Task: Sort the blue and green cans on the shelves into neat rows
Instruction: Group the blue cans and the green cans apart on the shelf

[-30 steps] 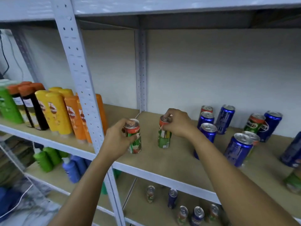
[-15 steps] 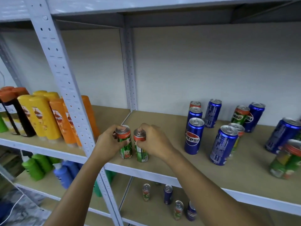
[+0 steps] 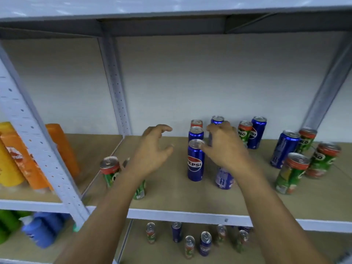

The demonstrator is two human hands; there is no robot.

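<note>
Pepsi can (image 3: 195, 162) | "PEPSI" readable | Milo can (image 3: 244, 132) | "ILO" readable

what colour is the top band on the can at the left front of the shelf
Red, above a green body, on the green can in the head view, the only view.

On the middle shelf (image 3: 171, 191) I count six blue cans (image 3: 195, 162) and seven green cans (image 3: 289, 175) — one green mostly hidden behind my left arm. On the lower shelf (image 3: 171, 252) — three blue, five green, some blurred. Left bay: one yellow bottle (image 3: 7, 168), two orange bottles (image 3: 24, 161).
</note>
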